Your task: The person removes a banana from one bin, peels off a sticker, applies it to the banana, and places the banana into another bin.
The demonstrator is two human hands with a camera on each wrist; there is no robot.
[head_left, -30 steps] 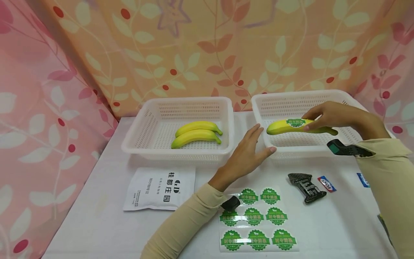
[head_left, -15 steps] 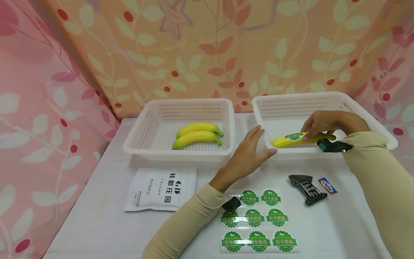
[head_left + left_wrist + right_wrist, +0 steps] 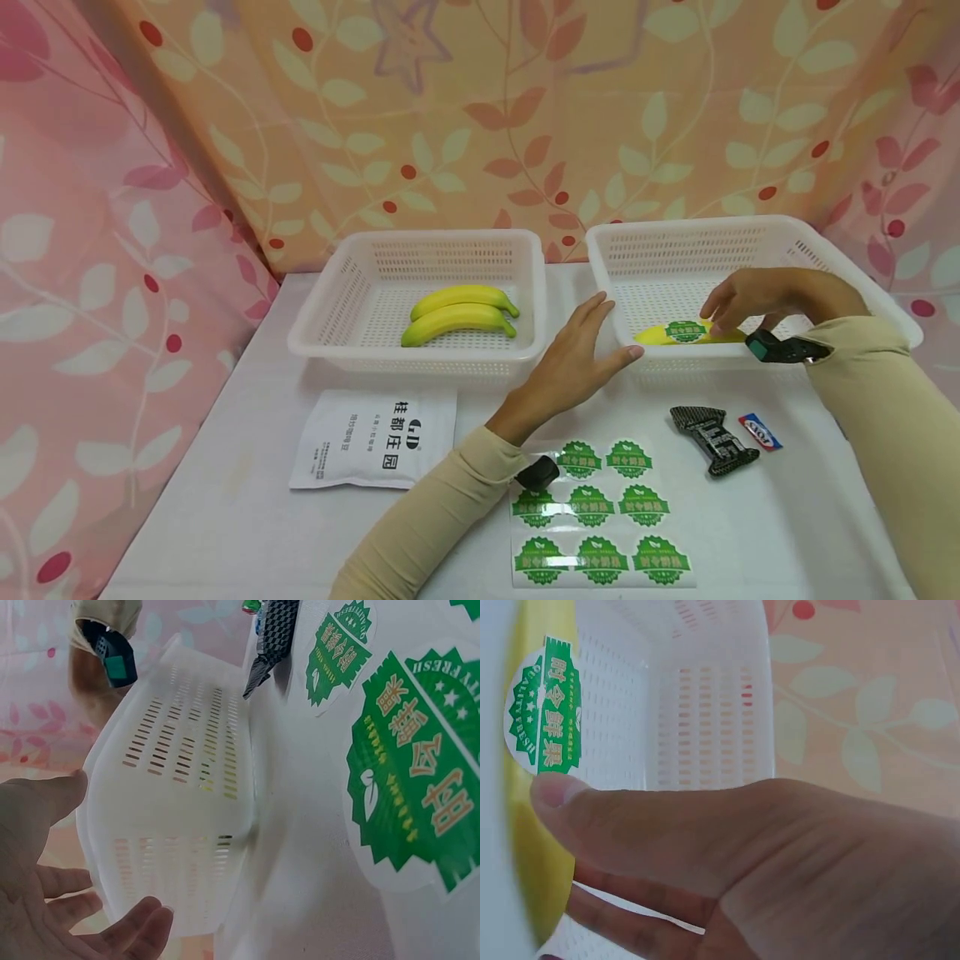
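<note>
In the head view my right hand [image 3: 772, 296] is inside the right white basket [image 3: 750, 225]. Its thumb and fingers hold a yellow banana [image 3: 652, 335] low at the basket's near wall. A green round sticker [image 3: 686, 332] is on that banana; in the right wrist view the thumb [image 3: 562, 799] lies at the sticker's edge, fingertips behind the fruit. With fingers spread, my left hand [image 3: 562, 367] is at the same basket's near left corner, its fingertips right at the rim, as the left wrist view also shows.
A second white basket [image 3: 330, 354] at left has two bananas [image 3: 461, 321] in it. In front lie a white coffee pouch [image 3: 375, 437], a sheet of green stickers [image 3: 600, 575], a black packet [image 3: 716, 442] and a small blue-red wrapper [image 3: 760, 432]. Patterned curtains [image 3: 480, 108] hang behind.
The right hand has lowered the stickered banana into the right basket, and the banana now lies along the near wall. The left hand stays at the basket's corner.
</note>
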